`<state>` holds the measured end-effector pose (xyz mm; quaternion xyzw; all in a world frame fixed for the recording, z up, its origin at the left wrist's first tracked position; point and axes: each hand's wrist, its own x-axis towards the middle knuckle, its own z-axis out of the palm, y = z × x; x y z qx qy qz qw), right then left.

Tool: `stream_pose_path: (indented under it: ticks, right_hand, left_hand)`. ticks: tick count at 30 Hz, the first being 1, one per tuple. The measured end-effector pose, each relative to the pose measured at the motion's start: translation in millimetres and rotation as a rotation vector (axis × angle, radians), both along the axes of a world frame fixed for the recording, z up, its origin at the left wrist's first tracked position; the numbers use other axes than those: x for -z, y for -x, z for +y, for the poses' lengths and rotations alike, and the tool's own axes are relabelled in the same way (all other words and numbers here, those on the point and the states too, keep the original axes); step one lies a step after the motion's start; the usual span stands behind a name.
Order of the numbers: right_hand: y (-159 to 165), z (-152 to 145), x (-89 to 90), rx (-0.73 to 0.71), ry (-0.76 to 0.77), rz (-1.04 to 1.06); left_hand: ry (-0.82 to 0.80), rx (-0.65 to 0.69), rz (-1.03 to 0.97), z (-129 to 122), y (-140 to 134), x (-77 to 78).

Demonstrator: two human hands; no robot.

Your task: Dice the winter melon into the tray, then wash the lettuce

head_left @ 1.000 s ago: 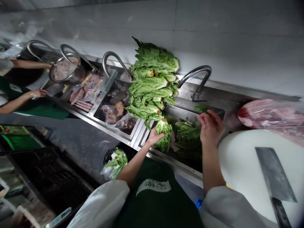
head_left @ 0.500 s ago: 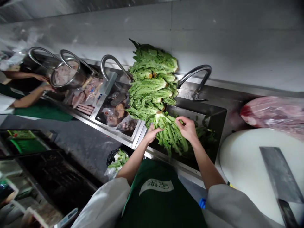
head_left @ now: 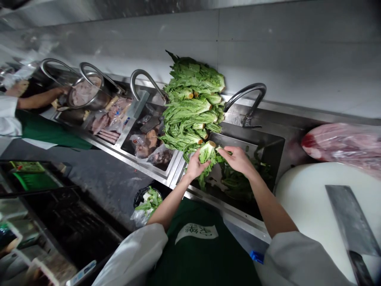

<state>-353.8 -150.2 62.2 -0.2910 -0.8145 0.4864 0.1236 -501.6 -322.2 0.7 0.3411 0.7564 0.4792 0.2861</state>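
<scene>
My left hand (head_left: 194,166) is closed around a head of leafy lettuce (head_left: 207,151), its pale cut base tilted upward over the sink's left side. Close by on the right, my right hand (head_left: 238,159) pinches a lettuce leaf (head_left: 219,149) near that base, fingers and thumb together. Whether the leaf is still joined to the head I cannot tell. Behind both hands, a tall pile of lettuce heads (head_left: 193,109) lies across the sink divider, cut ends mostly facing right. Loose green leaves (head_left: 238,180) lie in the dark metal sink (head_left: 275,149) below.
A curved faucet (head_left: 248,93) arches behind the sink. On the right, a cleaver (head_left: 351,218) rests on a round white chopping block (head_left: 303,198) beside bagged meat (head_left: 339,141). A bin (head_left: 149,202) holds leaves. Leftward, a co-worker's arm (head_left: 41,99) reaches to a metal pot (head_left: 89,93).
My right hand has come away from the outspread leaves to pinch one beside the base. Fewer leaves hang from the head, which is more upright. The co-worker's arm has shifted at the pot.
</scene>
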Motion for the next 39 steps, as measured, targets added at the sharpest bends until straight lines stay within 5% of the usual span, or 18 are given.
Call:
stream_pose_path:
  ticks: [4, 9, 12, 18, 22, 26, 29, 33, 36, 39]
  right_hand:
    - [-4, -7, 1.4, 0.114, -0.022, 0.012]
    - [12, -24, 13.2, -0.001, -0.096, -0.097]
    - [10, -14, 3.0, -0.118, -0.171, -0.119]
    - [-40, 38, -33.0, -0.435, 0.008, -0.066]
    - [-88, 62, -24.2, -0.173, 0.227, -0.038]
    - [-106, 48, 7.6, 0.033, 0.311, -0.025]
    - [-100, 19, 29.0, 0.118, 0.309, -0.040]
    - [-92, -16, 48.9, 0.224, 0.363, -0.015]
    - [-96, -26, 62.8, 0.278, 0.318, 0.003]
    - [-106, -25, 78.2, 0.307, 0.234, -0.002]
  left_hand:
    - [-0.013, -0.075, 0.008, -1, 2, -3.1]
    - [-0.023, -0.018, -0.053, 10, -6, -16.9]
    - [-0.018, 0.075, -0.092, 10, -3, -29.5]
    - [0.155, 0.514, 0.099, -12, 29, -91.8]
    - [0.287, 0.632, 0.344, -12, 71, -141.5]
    - [0.272, 0.552, 0.671, 42, 121, -172.7]
    - [0.262, 0.471, 0.947, 110, 153, -169.9]
    - [0.357, 0.469, 1.062, 182, 183, -129.8]
    - [0.459, 0.495, 1.005, 202, 195, -101.1]
    - [0.394, 0.468, 0.953, 199, 193, -98.6]
